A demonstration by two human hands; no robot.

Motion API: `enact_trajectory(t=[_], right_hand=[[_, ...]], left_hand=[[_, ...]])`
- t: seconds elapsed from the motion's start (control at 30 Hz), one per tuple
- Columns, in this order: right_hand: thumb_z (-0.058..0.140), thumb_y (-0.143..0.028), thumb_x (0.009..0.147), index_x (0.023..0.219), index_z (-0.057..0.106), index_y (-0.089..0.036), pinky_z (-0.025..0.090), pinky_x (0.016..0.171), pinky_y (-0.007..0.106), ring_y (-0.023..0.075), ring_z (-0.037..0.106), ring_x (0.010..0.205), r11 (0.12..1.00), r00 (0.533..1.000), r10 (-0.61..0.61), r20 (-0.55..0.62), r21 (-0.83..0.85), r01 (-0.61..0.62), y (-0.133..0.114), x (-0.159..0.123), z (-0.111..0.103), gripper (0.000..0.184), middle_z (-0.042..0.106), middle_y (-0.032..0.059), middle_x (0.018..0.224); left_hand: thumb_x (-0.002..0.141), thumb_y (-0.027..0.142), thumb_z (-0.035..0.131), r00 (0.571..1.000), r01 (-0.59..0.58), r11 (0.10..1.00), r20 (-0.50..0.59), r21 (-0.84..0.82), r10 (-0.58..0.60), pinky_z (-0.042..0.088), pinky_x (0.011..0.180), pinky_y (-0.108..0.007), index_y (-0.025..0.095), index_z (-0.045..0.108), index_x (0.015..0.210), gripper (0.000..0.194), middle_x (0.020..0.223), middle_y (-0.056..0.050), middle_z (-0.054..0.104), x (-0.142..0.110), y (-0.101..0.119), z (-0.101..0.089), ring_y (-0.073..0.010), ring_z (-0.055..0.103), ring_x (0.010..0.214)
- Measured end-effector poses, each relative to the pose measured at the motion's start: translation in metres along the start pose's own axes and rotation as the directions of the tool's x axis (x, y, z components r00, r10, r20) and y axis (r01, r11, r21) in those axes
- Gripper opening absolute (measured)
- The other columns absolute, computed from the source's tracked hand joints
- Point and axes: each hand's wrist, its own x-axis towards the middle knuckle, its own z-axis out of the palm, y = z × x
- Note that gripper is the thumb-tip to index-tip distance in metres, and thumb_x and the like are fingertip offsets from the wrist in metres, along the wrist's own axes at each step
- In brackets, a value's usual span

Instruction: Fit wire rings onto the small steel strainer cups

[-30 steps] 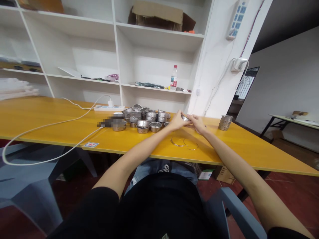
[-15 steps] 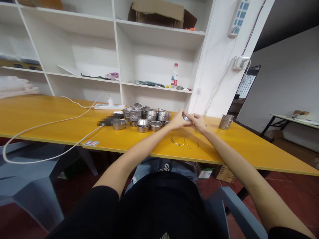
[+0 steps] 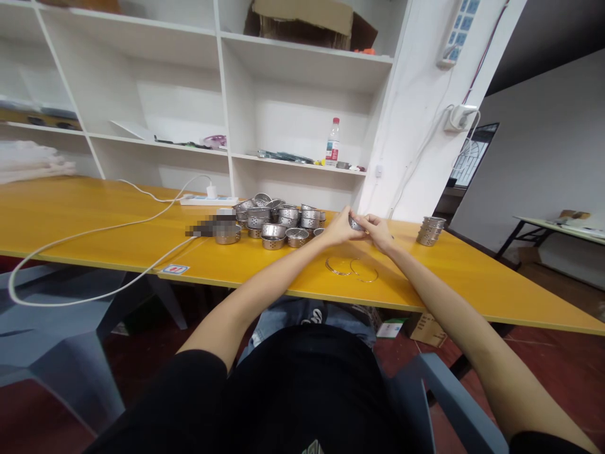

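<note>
Both my hands meet above the yellow table (image 3: pixel 472 284), closed round one small perforated steel cup (image 3: pixel 354 224). My left hand (image 3: pixel 338 229) pinches it from the left, my right hand (image 3: pixel 379 232) from the right. Just in front of them two thin wire rings (image 3: pixel 350 267) lie flat on the table. A heap of several more steel cups (image 3: pixel 276 222) sits left of my hands. A short stack of the same cups (image 3: pixel 429 231) stands to the right.
A white power strip (image 3: pixel 208 200) and its long cable (image 3: pixel 85 243) run over the table's left half. White shelves (image 3: pixel 227 94) behind hold a bottle (image 3: pixel 333 142) and a cardboard box. Grey plastic chairs (image 3: pixel 57 353) stand below; a carton lies under the table.
My hands have stayed together on the cup, shifting only slightly. The view has tilted a little, so everything sits a bit lower in frame.
</note>
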Motion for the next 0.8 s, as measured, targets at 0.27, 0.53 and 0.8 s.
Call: enact_trajectory(t=[0.27,0.53,0.8], right_hand=[[0.094,-0.075,0.052,0.067,0.050,-0.020,0.048,0.055,0.025,0.0117,0.048,0.062,1.000,0.999,0.005,0.031,0.019,-0.006,-0.0031,-0.0025,-0.0011,0.072,0.054,-0.0016,0.067],[0.088,-0.082,0.053,0.084,0.062,-0.021,0.052,0.063,0.027,0.0168,0.059,0.075,0.999,0.995,-0.045,-0.085,0.012,0.046,-0.0005,0.0018,0.0004,0.073,0.063,0.0014,0.081],[0.086,-0.069,0.060,0.084,0.066,-0.020,0.054,0.074,0.031,0.0195,0.064,0.078,0.990,0.989,-0.126,-0.084,-0.074,0.119,-0.0008,0.0021,0.0024,0.058,0.068,0.0044,0.082]], left_hand=[[0.064,0.030,0.091,1.000,-0.013,1.000,0.001,-0.007,0.013,0.038,0.067,-0.027,0.022,0.041,0.090,0.057,0.084,0.003,0.056,0.0009,-0.0016,-0.0001,-0.0150,0.054,0.078],[0.065,0.029,0.092,0.989,-0.136,0.990,0.047,-0.048,0.138,0.045,0.078,-0.028,0.021,0.044,0.106,0.063,0.102,-0.003,0.063,0.0013,-0.0031,0.0034,-0.0179,0.061,0.092],[0.066,0.024,0.091,0.988,-0.137,0.989,0.068,-0.060,0.141,0.051,0.089,-0.032,0.020,0.044,0.137,0.085,0.112,-0.008,0.070,0.0006,-0.0026,0.0029,-0.0239,0.068,0.105]])
